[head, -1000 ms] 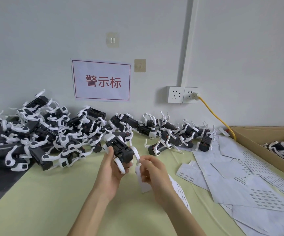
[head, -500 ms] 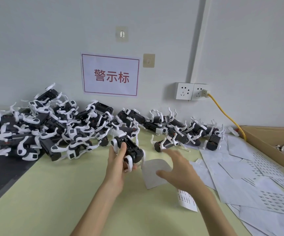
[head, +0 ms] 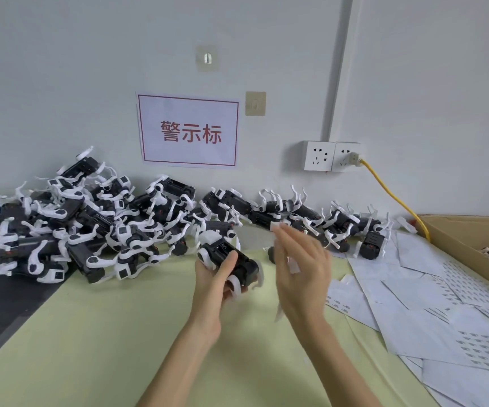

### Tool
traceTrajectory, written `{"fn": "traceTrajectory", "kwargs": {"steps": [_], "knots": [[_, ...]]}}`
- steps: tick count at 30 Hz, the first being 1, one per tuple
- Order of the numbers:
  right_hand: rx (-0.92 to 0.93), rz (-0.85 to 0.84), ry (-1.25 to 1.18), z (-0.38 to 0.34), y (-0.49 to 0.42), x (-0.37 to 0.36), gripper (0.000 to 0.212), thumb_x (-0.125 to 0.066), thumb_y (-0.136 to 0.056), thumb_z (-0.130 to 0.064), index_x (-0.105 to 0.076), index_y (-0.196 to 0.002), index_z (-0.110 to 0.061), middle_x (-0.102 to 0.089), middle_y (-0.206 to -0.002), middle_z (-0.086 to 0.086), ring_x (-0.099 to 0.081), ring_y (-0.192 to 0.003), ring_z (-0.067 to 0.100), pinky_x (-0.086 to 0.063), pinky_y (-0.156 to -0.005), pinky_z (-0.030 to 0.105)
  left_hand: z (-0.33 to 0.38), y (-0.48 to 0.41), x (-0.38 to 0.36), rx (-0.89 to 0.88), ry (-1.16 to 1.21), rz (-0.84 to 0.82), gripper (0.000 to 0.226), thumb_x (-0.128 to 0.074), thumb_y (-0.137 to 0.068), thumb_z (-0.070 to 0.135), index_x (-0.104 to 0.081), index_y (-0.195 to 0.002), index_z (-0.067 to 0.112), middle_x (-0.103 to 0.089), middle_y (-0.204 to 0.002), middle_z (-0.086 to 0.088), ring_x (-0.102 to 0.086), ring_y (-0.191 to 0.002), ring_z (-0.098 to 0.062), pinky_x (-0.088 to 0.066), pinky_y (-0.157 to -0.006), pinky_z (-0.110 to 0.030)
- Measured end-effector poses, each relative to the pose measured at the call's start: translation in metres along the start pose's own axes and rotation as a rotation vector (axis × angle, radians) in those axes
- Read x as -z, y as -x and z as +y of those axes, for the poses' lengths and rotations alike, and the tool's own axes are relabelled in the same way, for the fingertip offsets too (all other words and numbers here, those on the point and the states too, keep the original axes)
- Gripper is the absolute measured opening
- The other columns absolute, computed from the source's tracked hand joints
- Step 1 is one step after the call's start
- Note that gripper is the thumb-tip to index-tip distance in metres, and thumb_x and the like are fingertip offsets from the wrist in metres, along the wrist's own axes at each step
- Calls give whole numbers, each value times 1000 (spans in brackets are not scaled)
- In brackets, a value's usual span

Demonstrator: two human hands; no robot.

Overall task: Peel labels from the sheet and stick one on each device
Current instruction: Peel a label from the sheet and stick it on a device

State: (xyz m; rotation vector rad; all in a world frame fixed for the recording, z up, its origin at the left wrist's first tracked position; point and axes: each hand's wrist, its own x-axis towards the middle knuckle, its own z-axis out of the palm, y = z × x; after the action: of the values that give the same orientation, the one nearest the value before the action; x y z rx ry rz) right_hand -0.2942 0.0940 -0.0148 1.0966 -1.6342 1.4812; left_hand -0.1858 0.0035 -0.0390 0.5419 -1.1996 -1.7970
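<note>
My left hand (head: pixel 211 284) grips a black device with white clips (head: pixel 233 264) just above the green table top (head: pixel 105 333). To its right my right hand (head: pixel 302 271) is raised, fingers straight and blurred, and a small white label (head: pixel 276 226) clings to a fingertip. A white corner of a label sheet (head: pixel 280 311) peeks out below that hand; the rest of it is hidden. A large pile of the same devices (head: pixel 90 230) lies along the wall, and a row of them (head: pixel 310 218) stretches to the right.
Several label sheets (head: pixel 413 292) are spread at the right. A cardboard box (head: pixel 457 239) with more devices stands at the far right. A yellow cable (head: pixel 395 198) runs down from the wall socket (head: pixel 346 157). A black mat (head: pixel 2 304) covers the left edge.
My right hand let the sheet drop and rose toward the device with a label on a fingertip. The left hand kept its grip on the device.
</note>
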Motion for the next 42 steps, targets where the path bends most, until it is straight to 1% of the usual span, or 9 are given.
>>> {"fn": "traceTrajectory", "kwargs": {"steps": [2, 8, 12, 21, 26, 31, 36, 39, 42], "knots": [[81, -194, -47, -3, 15, -8, 23, -65, -95, -20, -79, -113, -23, -73, -121, -5, -66, -107, 19, -49, -89, 45, 1, 1, -1, 19, 43, -22, 75, -75, -79, 42, -46, -136, 3, -70, -117, -22, -68, -112, -35, -48, -102, -53], [24, -587, -323, -6, 27, -5, 37, -42, -105, -31, -70, -129, -31, -62, -138, -19, -50, -133, 9, -40, -107, 31, 10, 0, 8, 31, 141, -5, 71, -80, -75, 27, -50, -132, -5, -62, -108, -23, -55, -97, -37, -43, -78, -45], [-151, -507, -443, -11, 30, -3, 47, -64, -92, -16, -60, -137, -28, -65, -130, -16, -58, -123, 9, -45, -97, 17, 8, -2, 11, 83, 195, 1, 42, -64, -94, 8, -57, -135, 6, -69, -124, -23, -69, -100, -29, -58, -68, -33], [-459, -465, -440, -7, 20, 5, 50, -83, -80, -35, -59, -124, -33, -65, -117, -20, -57, -111, -7, -40, -87, 5, 12, 0, 6, 59, 276, -1, 51, -71, -89, 30, -63, -136, 12, -70, -129, -16, -69, -114, -29, -59, -78, -35], [-601, -437, -626, 2, 13, 7, 30, -71, -89, -2, -69, -105, -27, -69, -79, -5, -61, -68, 10, -49, -63, 22, 12, -6, 10, 135, 309, 60, 51, -60, -95, 34, -59, -140, 10, -68, -133, -15, -58, -132, -35, -52, -89, -39], [-581, -306, -666, 1, 16, 3, 34, -67, -94, 1, -74, -91, -33, -68, -77, -7, -57, -67, 13, -45, -59, 27, 16, 2, 4, 129, 292, -21, 70, -68, -84, 44, -59, -137, -1, -66, -133, -24, -56, -133, -41, -39, -114, -51], [-555, -229, -604, 6, 18, 3, 33, -66, -94, -3, -74, -92, -35, -67, -74, -4, -51, -60, 13, -39, -53, 27, 14, 6, -3, 113, 250, -89, 80, -78, -77, 18, -40, -142, -9, -53, -131, -45, -60, -125, -47, -53, -96, -50], [-480, -262, -544, 4, 19, 3, 29, -69, -94, -6, -75, -93, -34, -69, -87, -9, -58, -66, 13, -43, -59, 27, 11, 7, -2, 115, 140, -150, 76, -79, -73, 18, -46, -139, 1, -65, -130, -28, -68, -112, -38, -58, -78, -42], [-425, -321, -497, 1, 19, 3, 25, -75, -90, -10, -75, -95, -35, -66, -94, -10, -66, -81, 13, -48, -68, 19, 7, 7, 0, 87, 66, -199, 60, -80, -75, 20, -58, -130, 9, -72, -124, -19, -72, -109, -31, -59, -80, -40]]}}
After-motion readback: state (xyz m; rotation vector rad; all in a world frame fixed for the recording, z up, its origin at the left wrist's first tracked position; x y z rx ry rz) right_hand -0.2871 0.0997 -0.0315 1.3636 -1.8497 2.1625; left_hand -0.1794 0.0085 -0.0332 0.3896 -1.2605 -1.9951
